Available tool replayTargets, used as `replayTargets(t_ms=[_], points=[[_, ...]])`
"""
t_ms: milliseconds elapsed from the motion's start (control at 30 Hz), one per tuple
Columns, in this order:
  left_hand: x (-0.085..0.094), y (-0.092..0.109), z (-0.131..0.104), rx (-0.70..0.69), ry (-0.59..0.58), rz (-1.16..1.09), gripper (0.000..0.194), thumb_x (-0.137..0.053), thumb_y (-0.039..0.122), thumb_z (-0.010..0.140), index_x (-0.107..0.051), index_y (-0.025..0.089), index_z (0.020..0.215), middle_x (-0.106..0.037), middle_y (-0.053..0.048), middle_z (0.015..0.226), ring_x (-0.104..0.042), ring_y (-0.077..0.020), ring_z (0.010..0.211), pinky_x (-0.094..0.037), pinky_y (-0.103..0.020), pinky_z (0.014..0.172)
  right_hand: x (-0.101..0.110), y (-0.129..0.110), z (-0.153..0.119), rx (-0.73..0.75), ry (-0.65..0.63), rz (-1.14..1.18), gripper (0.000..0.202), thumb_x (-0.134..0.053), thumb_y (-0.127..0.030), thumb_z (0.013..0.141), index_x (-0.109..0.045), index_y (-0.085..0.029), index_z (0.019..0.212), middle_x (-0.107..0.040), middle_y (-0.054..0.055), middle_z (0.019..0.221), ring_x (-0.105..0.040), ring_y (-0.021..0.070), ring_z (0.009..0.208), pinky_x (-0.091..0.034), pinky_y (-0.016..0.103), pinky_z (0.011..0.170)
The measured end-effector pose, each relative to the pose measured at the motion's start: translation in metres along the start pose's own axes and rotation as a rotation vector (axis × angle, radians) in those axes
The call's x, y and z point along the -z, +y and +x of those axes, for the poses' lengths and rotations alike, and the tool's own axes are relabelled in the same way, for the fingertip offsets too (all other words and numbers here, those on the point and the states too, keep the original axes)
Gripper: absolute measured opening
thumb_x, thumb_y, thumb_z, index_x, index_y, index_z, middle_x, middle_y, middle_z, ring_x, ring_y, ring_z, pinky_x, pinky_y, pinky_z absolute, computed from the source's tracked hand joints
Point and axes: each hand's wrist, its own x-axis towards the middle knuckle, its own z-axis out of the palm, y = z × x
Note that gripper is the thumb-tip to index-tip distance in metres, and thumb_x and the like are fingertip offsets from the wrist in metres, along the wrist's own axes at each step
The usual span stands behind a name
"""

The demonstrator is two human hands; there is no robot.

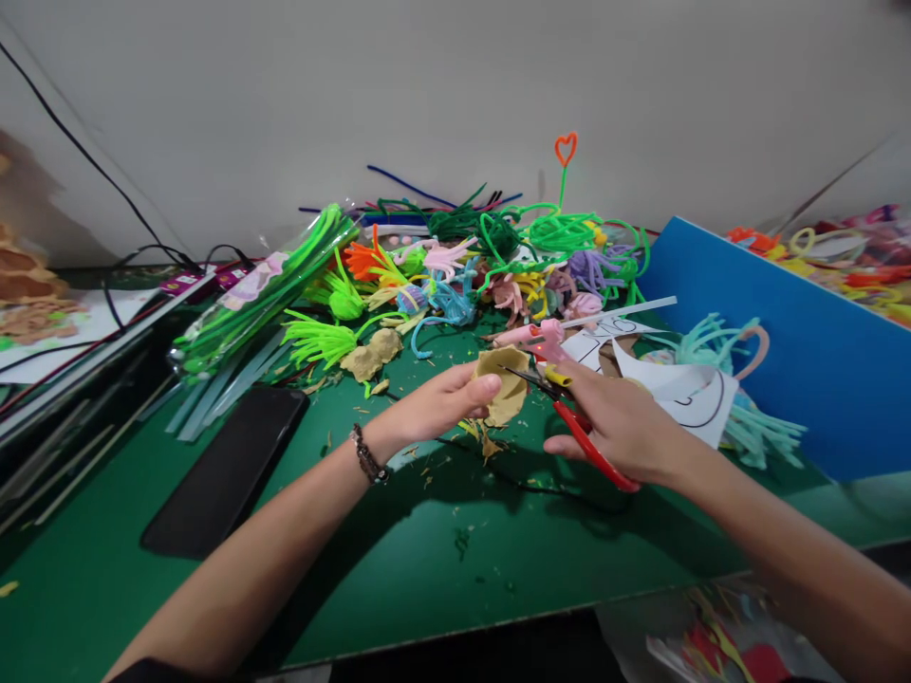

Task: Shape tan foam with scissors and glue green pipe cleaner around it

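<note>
My left hand [448, 400] pinches a tan, cupped piece [507, 394] between thumb and fingers. My right hand [616, 417] grips red-handled scissors [587, 446], whose dark blades lie over the tan piece from the right. A short yellow piece [558, 377] shows beside the blades at my right fingers. Just behind that hand is a pink glue gun [533, 337] with a clear stick in its back. Another lumpy tan piece [371, 355] rests on the green table [399, 588], left of the held one. Small tan scraps are scattered under my hands.
A black phone [226, 471] lies at the left, near a bag of green pipe cleaners [274, 285]. Colourful pipe-cleaner bundles [455, 294] line the back. A blue board [769, 351], a teal bundle [761, 417] and marked papers [694, 398] are at the right.
</note>
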Motion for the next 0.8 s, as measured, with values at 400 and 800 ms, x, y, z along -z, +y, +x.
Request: replayTargets(t_ms=[400,800], points=[[0.006,0.006,-0.001,0.091,-0.021,0.027,0.062,-0.047,0.073,0.062,-0.063,0.02,0.09,-0.064,-0.006,0.082,-0.057,-0.0173,0.073,-0.046,-0.029,0.063,-0.002,-0.004,0.004,-0.004,0.155,-0.262,0.069,-0.019,-0.073,0.074,-0.06,-0.018,0.073,-0.066,0.01,0.076,-0.06,0.021,0.057,-0.025,0.026,0.044],[-0.008,0.009,0.004,-0.022,0.08,-0.034,0.069,-0.063,0.059,0.06,-0.047,0.019,0.114,-0.058,-0.008,0.101,-0.053,-0.0127,0.071,-0.044,-0.024,0.061,-0.01,-0.005,0.01,-0.123,0.256,-0.219,0.068,-0.015,-0.068,0.08,-0.059,-0.018,0.067,-0.068,0.01,0.068,-0.061,0.0209,0.057,-0.023,0.026,0.044]])
